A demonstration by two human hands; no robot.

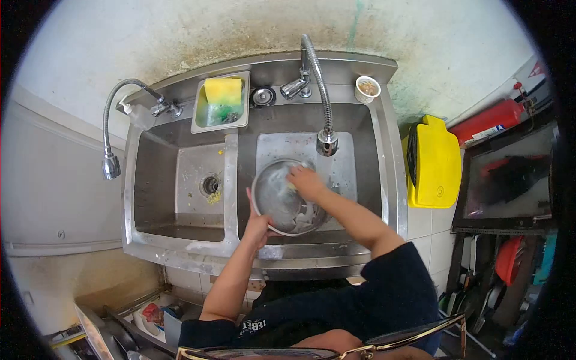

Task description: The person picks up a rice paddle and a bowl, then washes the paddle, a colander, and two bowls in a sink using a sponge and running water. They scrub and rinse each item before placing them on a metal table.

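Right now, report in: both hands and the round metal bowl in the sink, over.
Left hand grips rim of round steel bowl. Right hand pressed inside it. Flexible steel tap head hangs close above.

Grey steel bowl point(273, 193) — yellow sponge point(223, 90)

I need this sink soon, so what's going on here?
A person is working on a metal bowl in the right basin. The left hand grips its rim, holding it tilted; the right hand presses inside it, with something yellow under it. A sponge lies in the tray at the back.
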